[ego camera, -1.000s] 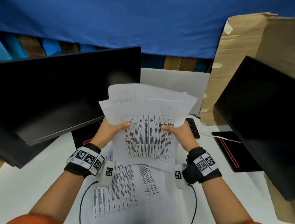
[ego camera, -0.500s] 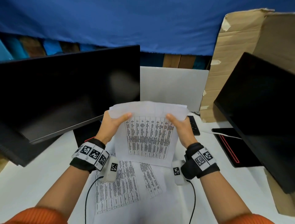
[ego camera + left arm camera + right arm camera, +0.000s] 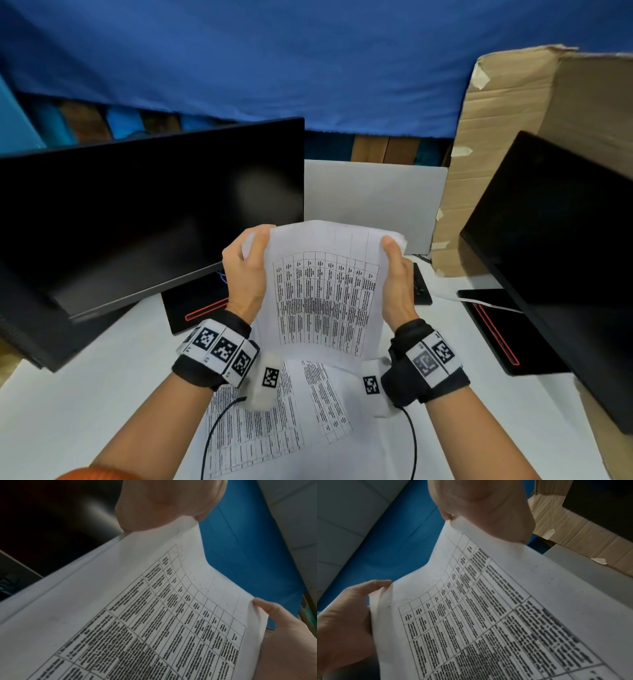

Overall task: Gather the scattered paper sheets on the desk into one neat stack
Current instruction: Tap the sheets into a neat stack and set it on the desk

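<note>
**Sheets held upright between both hands**

The bundle of white printed paper sheets [image 3: 325, 294] stands upright above the white bench [image 3: 85, 394], its side edges clamped by the left hand [image 3: 245, 270] and right hand [image 3: 397, 277]. More printed sheets [image 3: 274, 421] lie flat beneath. Two black monitors [image 3: 147, 219] flank them.

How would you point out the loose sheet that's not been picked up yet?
Start at the white desk between the two dark monitors. Below the bundle of sheets held upright, one printed sheet lies flat between the forearms. It alone rests on the desk, unheld.
</note>
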The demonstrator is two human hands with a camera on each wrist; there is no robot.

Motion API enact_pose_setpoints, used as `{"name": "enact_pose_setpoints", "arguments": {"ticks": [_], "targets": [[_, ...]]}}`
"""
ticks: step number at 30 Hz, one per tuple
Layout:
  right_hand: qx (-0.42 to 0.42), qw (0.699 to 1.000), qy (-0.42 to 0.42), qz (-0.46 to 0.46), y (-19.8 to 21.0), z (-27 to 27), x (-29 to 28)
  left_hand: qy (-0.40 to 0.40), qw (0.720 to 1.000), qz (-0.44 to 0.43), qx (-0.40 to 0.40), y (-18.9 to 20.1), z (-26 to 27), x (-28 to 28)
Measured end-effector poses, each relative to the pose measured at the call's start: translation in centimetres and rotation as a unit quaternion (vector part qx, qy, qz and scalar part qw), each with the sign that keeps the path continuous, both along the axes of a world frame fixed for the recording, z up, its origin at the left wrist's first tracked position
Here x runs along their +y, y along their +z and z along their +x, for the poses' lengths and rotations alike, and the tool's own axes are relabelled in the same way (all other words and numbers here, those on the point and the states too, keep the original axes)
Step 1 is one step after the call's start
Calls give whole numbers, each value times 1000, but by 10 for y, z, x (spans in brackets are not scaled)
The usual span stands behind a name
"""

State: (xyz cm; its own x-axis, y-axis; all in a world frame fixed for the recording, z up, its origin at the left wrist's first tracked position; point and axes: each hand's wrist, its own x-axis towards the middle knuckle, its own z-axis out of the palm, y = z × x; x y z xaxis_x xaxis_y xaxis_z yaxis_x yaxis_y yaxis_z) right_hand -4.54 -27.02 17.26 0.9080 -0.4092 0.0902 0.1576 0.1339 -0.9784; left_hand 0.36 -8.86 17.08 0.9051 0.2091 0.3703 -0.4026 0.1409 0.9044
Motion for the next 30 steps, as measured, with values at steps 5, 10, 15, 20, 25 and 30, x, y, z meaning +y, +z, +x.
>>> {"name": "enact_pose_setpoints", "arguments": {"ticks": [5,10,15,20,25,30], "targets": [[-11,1000,-20,-18,3,-3,2,1,1000,5,6,-1,-3,-2],[4,1000,-10,0,1,-2,1,2,1000,26,-4,-4,-6,-1],[-2,1000,-27,9,-2,-3,-2,-1,999,47,-1,-3,-6,-4],[-22,999,-22,-11,-7,-3,-9,-99,991,78,-35,-11,-7,5],[67,989,105,-85,-30,-8,-20,-122,980,122,103,-43,-1,17],[94,988,92,-75,-25,-11,-29,-173,975,124,70,-20,-8,10]]}}
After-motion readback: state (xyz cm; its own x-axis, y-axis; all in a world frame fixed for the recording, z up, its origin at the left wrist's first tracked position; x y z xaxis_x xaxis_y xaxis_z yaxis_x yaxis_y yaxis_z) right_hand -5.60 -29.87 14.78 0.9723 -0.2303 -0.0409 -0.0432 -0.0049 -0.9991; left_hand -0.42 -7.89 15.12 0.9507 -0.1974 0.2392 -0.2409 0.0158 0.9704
